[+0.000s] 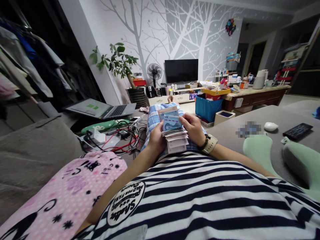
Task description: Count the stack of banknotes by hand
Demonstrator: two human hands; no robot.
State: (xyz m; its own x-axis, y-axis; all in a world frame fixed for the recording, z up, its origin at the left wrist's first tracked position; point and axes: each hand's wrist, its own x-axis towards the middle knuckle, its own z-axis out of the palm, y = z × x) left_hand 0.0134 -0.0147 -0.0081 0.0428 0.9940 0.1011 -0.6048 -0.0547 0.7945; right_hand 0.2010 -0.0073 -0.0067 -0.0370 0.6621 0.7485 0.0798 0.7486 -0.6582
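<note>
Striped shirt fabric (200, 200) fills the near view, and just beyond it a stack of banknotes (175, 135) rests on the person's lap, over plaid trousers (152, 118). Left hand (156, 138) is wrapped around the stack's left edge, fingers closed on it from beneath and the side, which seems to steady the pile. Right hand (192, 126) is clamped on the top right corner, thumb over a bluish note, apparently lifting or peeling it from the rest; a wristwatch (210, 144) sits on that wrist. Left of the left hand lie a pink cat-print cushion (82, 186), tangled red and black cables (122, 138) and an open laptop (102, 109). Right of the right hand, on the grey sofa (287, 115), are a white mouse (270, 126), a remote control (297, 130) and a green neck pillow (282, 160). Far beyond the hands stand a television (181, 70) and a fan (154, 71).
</note>
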